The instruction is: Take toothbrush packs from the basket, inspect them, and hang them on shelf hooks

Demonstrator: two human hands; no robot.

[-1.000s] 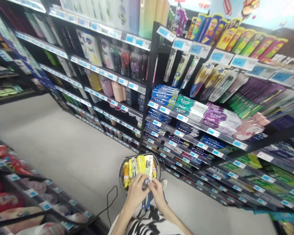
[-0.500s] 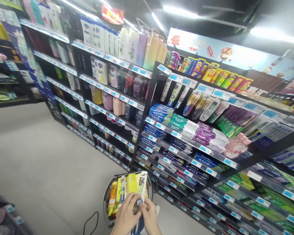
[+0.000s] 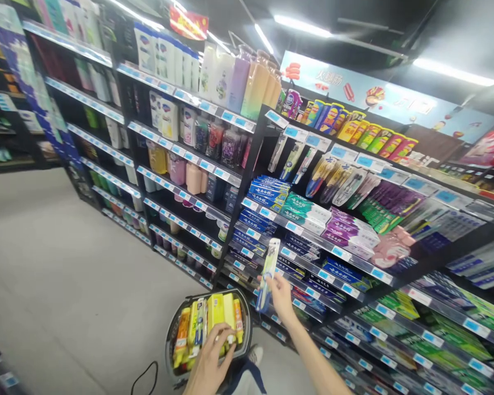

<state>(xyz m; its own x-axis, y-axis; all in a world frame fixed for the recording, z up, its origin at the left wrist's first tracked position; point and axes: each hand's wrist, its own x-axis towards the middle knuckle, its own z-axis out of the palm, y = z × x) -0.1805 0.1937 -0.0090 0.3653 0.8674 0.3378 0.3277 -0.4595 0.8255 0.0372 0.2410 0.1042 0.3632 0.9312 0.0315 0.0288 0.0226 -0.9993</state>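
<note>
My right hand (image 3: 280,293) grips a packaged toothbrush (image 3: 273,255) by its lower part. The long, narrow pack stands nearly upright in front of the lower toothpaste shelves, apart from them as far as I can see. Over the shopping basket (image 3: 170,329) is my left hand (image 3: 212,356), with fingers loosely bent, thumb apart and nothing visible in its grasp. Yellow boxes (image 3: 216,315), an orange-yellow bottle (image 3: 181,334) and another slim toothbrush pack (image 3: 199,323) lie in the basket. My left hand hides part of these goods.
Toothpaste boxes (image 3: 307,211) fill the shelf rows ahead, with toothbrush packs (image 3: 323,173) hanging above. Wash bottles (image 3: 241,79) line the shelves at left. A shoe (image 3: 256,354) shows beside the basket, and a black cord (image 3: 146,373) lies on the floor (image 3: 86,285).
Both hands were together on the toothbrush pack above the basket. My left hand has let go and stays low, while my right hand has carried the pack up and right toward the shelves.
</note>
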